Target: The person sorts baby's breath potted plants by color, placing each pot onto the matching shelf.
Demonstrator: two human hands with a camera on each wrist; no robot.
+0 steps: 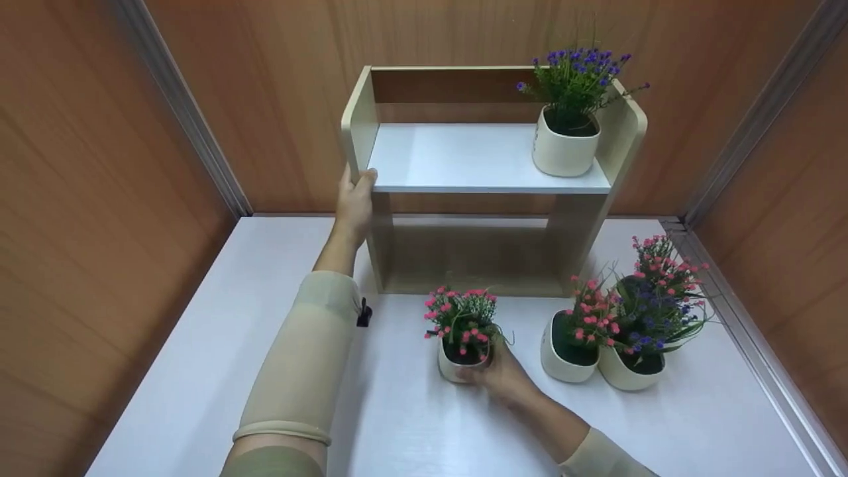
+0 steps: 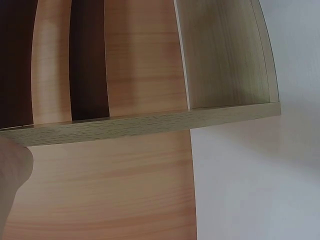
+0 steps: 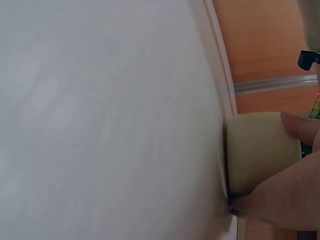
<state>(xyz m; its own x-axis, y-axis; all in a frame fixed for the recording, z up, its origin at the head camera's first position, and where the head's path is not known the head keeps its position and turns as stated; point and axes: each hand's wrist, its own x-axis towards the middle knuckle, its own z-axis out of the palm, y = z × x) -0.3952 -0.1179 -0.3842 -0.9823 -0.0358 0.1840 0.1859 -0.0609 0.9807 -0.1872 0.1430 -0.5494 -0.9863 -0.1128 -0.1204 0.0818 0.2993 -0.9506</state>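
My left hand (image 1: 356, 207) grips the left side panel of a small two-tier wooden shelf (image 1: 361, 122), its thumb near the front of the upper board. In the left wrist view, part of that hand (image 2: 12, 167) shows at the panel's edge (image 2: 145, 126). My right hand (image 1: 505, 376) holds a white pot of pink artificial flowers (image 1: 462, 317) from its right side, in front of the shelf. The right wrist view shows the fingers and thumb around the cream-looking pot (image 3: 260, 150), its base right at the white tabletop.
A pot of purple flowers (image 1: 566, 146) stands at the upper board's right end. Several more potted plants, with pink flowers (image 1: 593, 315) and purple flowers (image 1: 652, 331), cluster on the white table (image 1: 411, 430) at right. Wooden walls (image 1: 79, 165) enclose the table's back and sides.
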